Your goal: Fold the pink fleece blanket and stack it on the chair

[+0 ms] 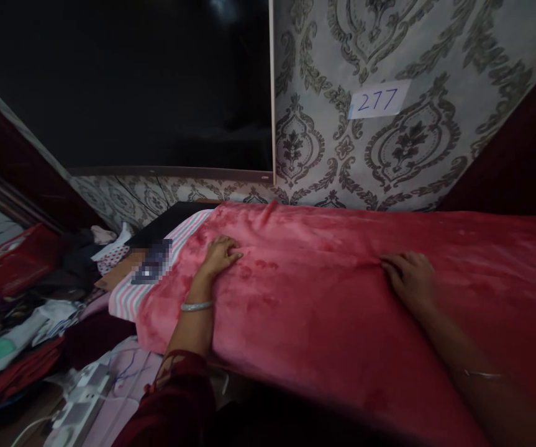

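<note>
A plush red blanket [305,323] covers the long surface in front of me, with a shallow crease running between my two hands. My left hand [220,254] rests on its left part, thumb apart from the slightly bent fingers, holding nothing I can see. Farther right, my right hand [410,276] has its fingertips and thumb drawn together on the blanket, pinching a small fold. From under the blanket's left end a striped cloth [128,301] sticks out, pink, white and grey.
A blurred-out dark item [153,264] lies on the striped cloth. Behind stand a large television [156,87] and a patterned wall with a paper [379,99] marked 277. At lower left are a power strip [81,403], piled clothes [30,366] and a red bag [16,261].
</note>
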The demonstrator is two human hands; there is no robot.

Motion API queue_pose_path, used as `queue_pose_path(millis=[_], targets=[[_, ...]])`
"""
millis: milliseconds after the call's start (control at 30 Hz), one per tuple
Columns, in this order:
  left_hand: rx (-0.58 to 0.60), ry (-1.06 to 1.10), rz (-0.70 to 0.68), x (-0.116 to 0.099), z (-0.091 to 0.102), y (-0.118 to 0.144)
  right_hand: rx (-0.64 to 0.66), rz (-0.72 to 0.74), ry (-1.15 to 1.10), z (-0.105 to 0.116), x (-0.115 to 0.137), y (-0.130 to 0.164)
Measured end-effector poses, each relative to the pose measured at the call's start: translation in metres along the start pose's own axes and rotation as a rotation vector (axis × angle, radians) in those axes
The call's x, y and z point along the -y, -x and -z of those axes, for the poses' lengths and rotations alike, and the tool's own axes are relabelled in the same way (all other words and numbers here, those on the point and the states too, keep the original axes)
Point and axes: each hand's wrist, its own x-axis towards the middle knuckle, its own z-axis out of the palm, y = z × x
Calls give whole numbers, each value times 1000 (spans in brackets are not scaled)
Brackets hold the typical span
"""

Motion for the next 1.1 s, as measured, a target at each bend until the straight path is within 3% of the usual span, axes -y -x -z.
queue_pose_path(millis=[100, 200, 367, 467, 633, 767, 967, 1100], targets=[[-31, 98, -44, 2, 2, 2, -20, -39, -35, 8, 5, 1], [-94, 194, -83, 3, 4, 2, 77, 10, -126, 10, 5, 2], [3, 196, -112, 6, 1, -5, 238, 34, -89, 7, 4, 1], [-6, 198, -106, 6, 0, -8, 306, 22, -72, 8, 9, -2], [-119, 283, -73, -3, 8, -7, 215, -38, -33, 14, 15, -7], [-124, 276, -11, -7, 12, -6, 151, -116, -138, 20, 17, -9], [-120, 180, -2, -8, 12, -6, 192, -114, -233, 19, 17, -5], [-122, 110, 11, -12, 11, -3, 311, 1, -260, 18, 12, -1]])
